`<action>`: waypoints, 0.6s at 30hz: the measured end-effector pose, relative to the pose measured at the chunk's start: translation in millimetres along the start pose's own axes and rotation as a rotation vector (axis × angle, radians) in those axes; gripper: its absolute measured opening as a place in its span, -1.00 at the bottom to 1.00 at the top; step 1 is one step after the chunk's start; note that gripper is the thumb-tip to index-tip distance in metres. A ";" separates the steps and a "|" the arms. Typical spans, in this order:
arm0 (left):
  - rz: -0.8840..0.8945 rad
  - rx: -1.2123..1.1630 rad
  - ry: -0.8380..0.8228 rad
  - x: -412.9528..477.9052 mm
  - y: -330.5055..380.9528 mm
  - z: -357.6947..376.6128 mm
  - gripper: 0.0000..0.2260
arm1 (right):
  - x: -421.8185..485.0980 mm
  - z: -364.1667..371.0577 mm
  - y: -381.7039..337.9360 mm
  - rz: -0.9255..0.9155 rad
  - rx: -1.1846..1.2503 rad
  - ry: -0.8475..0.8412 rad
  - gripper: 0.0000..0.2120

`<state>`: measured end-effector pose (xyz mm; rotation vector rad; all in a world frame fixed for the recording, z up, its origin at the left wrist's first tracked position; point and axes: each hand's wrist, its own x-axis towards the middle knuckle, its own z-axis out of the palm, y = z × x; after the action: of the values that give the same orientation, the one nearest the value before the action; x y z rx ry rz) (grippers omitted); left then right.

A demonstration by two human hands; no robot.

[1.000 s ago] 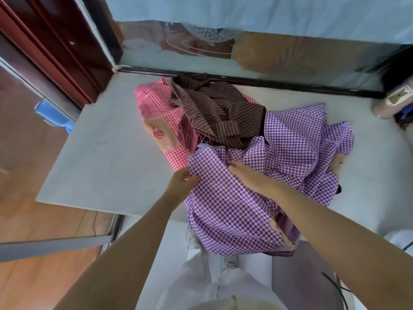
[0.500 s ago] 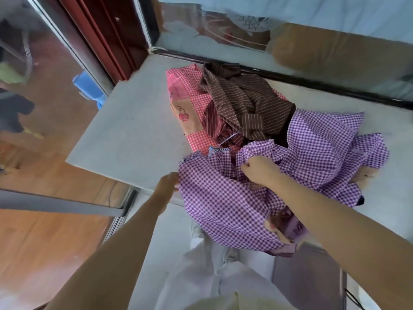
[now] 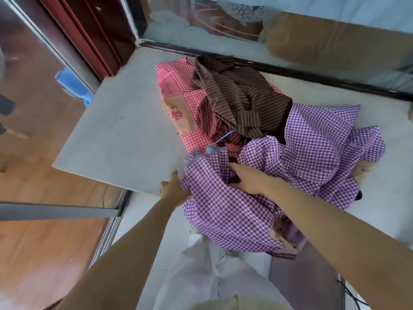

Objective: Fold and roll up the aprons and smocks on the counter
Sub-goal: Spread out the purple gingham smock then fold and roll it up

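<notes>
A heap of garments lies on the pale counter (image 3: 116,139). On top and nearest me is a purple checked smock (image 3: 312,157), part of it hanging over the front edge. Behind it lie a brown striped garment (image 3: 241,99) and a pink checked apron (image 3: 178,86) with a cartoon pocket. My left hand (image 3: 173,189) grips the purple smock's left edge at the counter's front rim. My right hand (image 3: 248,180) reaches into a fold of the same smock, fingers curled on the cloth.
A glass partition with a dark frame (image 3: 312,74) closes the counter's back. A red-brown door frame (image 3: 89,41) stands at the far left, with a blue object (image 3: 71,83) on the wooden floor below. My legs in white trousers (image 3: 201,276) stand under the counter edge.
My right hand let go of the bunched fold and moved down into a lower fold of the purple smock. My left hand took hold of the smock's left edge.
</notes>
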<state>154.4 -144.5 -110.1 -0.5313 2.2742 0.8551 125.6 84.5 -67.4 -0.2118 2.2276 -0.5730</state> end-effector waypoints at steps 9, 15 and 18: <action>0.197 -0.508 0.350 8.8 -5.4 -31.9 -0.90 | -2.6 -17.3 24.0 0.402 -0.302 -0.155 -0.69; 0.158 -0.476 0.220 14.6 -8.9 -43.1 -0.84 | -2.7 -36.7 17.1 0.229 -0.379 0.335 -0.63; 0.166 -0.531 0.119 11.3 -4.9 -43.8 -0.80 | 3.6 -31.1 -18.6 0.101 -0.052 0.339 -0.64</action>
<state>130.5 -180.0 -94.5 -0.6416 2.2102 1.5665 99.2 77.2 -43.4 -0.0288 2.5661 -0.5265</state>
